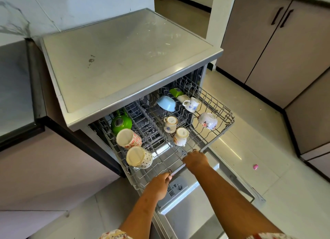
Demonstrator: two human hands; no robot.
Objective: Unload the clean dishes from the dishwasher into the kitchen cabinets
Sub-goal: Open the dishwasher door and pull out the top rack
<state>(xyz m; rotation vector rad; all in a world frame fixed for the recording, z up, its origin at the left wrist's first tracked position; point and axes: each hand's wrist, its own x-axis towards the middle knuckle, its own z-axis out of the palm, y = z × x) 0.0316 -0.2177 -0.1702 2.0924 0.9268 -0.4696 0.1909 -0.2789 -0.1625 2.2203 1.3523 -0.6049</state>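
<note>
The dishwasher's upper rack [221, 131] is pulled partly out over the open door [189, 212]. My left hand [159, 184] and my right hand [195, 159] both grip the rack's front bar. In the rack lie two patterned mugs [128, 138] [139, 157] at the left, a green cup [121, 123], a blue bowl [167, 103], small floral cups [170, 124] [181, 136], a floral jug [191, 104], a floral bowl [208, 121] and a green container [175, 92].
The dishwasher's flat grey top [125, 56] stands ahead. Beige cabinets with black handles [282, 17] line the right side. A counter [16, 96] runs along the left. A small pink object [255, 167] lies on the tiled floor.
</note>
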